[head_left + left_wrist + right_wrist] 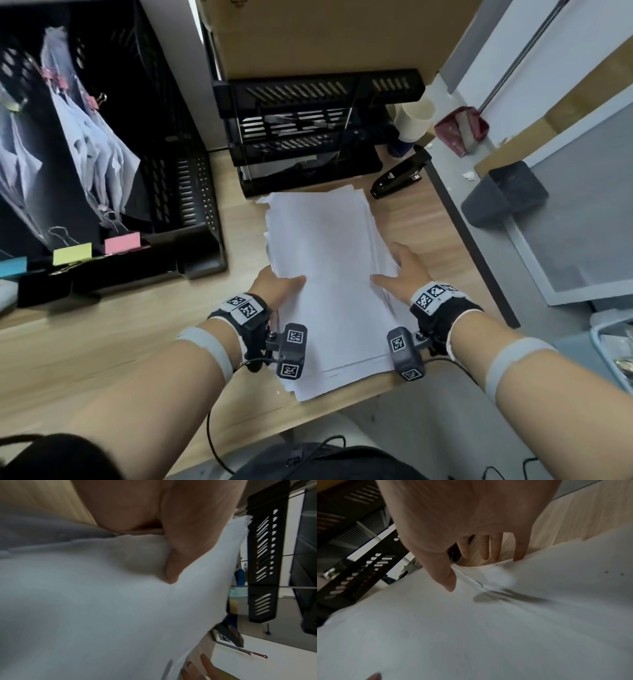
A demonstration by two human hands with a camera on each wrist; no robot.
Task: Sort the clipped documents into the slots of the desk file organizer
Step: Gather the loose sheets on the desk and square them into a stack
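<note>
1. Papers (329, 274) lie in a loose white stack on the wooden desk (102, 342), the long axis running straight away from the person toward the black tray rack (308, 137).
2. Left hand (274, 286) grips the stack's left edge, thumb on top and fingers hidden beneath.
3. Right hand (407, 270) holds the right edge, thumb (443, 574) pressing the top sheet, fingers (520, 550) straight down the side.
4. Both hands sit equally near, 1 per long side.
5. File organizer (113, 171), already holding clipped bundles, stands to the left, so the left hand is nearer to it.
6. No clip shows on this stack.
</note>
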